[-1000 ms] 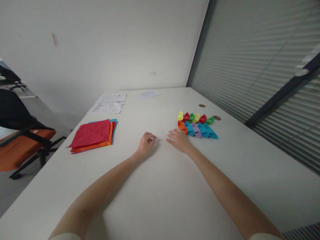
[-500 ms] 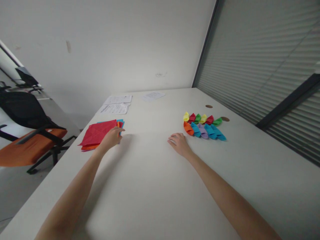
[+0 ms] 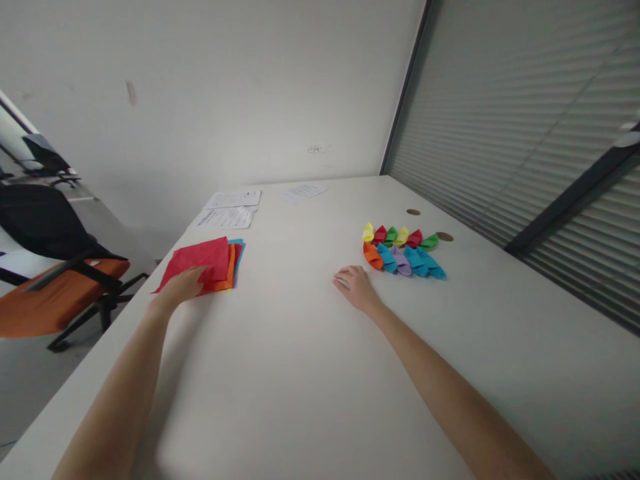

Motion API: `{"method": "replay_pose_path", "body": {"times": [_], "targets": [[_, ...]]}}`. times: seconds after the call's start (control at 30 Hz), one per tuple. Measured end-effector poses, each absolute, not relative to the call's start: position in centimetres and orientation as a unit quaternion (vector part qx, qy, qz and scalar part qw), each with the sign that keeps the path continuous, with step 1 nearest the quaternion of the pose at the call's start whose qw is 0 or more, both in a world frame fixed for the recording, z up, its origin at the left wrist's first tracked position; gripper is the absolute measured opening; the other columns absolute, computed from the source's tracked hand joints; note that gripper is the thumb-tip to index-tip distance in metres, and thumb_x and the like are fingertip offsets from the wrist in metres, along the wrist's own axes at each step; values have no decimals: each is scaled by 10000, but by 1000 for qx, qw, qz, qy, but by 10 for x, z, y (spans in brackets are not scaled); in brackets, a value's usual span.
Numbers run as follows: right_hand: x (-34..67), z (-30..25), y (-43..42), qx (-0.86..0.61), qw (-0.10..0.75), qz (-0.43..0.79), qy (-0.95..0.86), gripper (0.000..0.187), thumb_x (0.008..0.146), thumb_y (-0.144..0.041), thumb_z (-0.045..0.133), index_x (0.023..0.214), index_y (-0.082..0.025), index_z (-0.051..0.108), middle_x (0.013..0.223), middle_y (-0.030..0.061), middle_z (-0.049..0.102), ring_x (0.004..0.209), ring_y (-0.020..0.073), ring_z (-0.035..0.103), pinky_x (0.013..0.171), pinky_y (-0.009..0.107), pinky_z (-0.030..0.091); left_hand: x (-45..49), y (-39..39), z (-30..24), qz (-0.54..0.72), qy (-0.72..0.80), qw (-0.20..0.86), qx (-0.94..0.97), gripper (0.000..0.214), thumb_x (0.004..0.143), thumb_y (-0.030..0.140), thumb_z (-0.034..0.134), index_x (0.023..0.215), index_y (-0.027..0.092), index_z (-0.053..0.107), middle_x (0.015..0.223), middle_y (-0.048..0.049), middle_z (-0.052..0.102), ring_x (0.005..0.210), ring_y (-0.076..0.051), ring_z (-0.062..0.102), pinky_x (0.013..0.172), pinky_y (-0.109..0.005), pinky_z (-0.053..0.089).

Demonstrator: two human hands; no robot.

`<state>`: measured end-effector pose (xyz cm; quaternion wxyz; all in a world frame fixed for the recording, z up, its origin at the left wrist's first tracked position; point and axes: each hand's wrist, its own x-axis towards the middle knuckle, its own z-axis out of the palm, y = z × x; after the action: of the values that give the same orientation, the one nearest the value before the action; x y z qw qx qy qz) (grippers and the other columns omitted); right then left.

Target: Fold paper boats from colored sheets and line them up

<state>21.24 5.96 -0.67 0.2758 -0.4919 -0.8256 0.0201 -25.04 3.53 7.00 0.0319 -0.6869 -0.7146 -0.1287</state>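
A stack of coloured paper squares (image 3: 207,261), red on top with orange and blue edges showing, lies on the white table (image 3: 310,360) at the left. My left hand (image 3: 181,285) rests on the near corner of the red top sheet, fingers flat and open. My right hand (image 3: 354,287) lies flat on the table near the middle, fingers stretched out, holding nothing. Just beyond it sit two rows of folded paper pieces (image 3: 401,250) in yellow, red, green, orange, blue and purple.
Printed sheets (image 3: 229,209) and another sheet of paper (image 3: 303,192) lie at the table's far end by the wall. An orange office chair (image 3: 55,293) stands off the left edge. Blinds run along the right side. Two round cable holes (image 3: 444,237) are near the folded pieces.
My left hand swung left from the table's middle to the paper stack and now lies on the red sheet's near corner. My right hand barely moved.
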Motion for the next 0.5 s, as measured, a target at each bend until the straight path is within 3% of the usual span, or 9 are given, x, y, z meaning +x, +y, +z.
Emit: {"method": "replay_pose_path", "body": {"times": [0.07, 0.17, 0.27, 0.33, 0.43, 0.5], "targets": [[213, -5, 59, -495, 274, 22, -824, 290, 939, -388, 506, 1015, -217, 727, 1066, 96, 654, 1042, 253, 514, 955, 416, 410, -248, 33, 77, -57, -739, 26, -671, 335, 812, 99, 490, 1090, 172, 662, 1099, -85, 706, 966, -225, 639, 825, -319, 484], [214, -3, 57, -498, 272, 24, -823, 288, 941, -388, 503, 1025, -223, 724, 1071, 95, 652, 1052, 255, 514, 960, 417, 411, -232, 23, 99, -45, -773, 92, -626, 353, 924, 222, 378, 1150, 209, 648, 1141, -77, 690, 989, -266, 643, 865, -402, 481], [215, -2, 57, -500, 271, 25, -822, 291, 941, -386, 504, 1012, -210, 724, 1067, 97, 650, 1057, 253, 513, 973, 405, 408, -205, 14, 124, -118, -744, 128, -645, 425, 959, 247, 289, 1269, 227, 580, 1226, -67, 655, 1030, -278, 632, 908, -452, 469], [215, -1, 56, -500, 273, 27, -821, 294, 940, -385, 500, 1020, -204, 718, 1071, 106, 645, 1062, 257, 517, 971, 407, 413, -183, 12, 132, -205, -694, 125, -679, 446, 955, 232, 278, 1301, 208, 558, 1288, -65, 624, 1125, -261, 598, 976, -423, 451], [216, -1, 56, -504, 299, 35, -809, 347, 933, -356, 491, 1212, -201, 629, 1082, 120, 634, 1060, 273, 530, 961, 433, 430, -147, 12, 121, -276, -550, 65, -786, 424, 918, 203, 367, 1283, 223, 582, 1336, -67, 594, 1261, -242, 520, 1078, -413, 392], [218, -2, 56, -513, 344, 50, -785, 521, 915, -318, 494, 1418, -199, 428, 1105, 124, 615, 1053, 275, 543, 951, 445, 446, -121, 11, 101, -300, -472, 16, -829, 435, 900, 149, 385, 1270, 232, 598, 1334, -77, 596, 1296, -239, 493, 1108, -449, 363]]}}
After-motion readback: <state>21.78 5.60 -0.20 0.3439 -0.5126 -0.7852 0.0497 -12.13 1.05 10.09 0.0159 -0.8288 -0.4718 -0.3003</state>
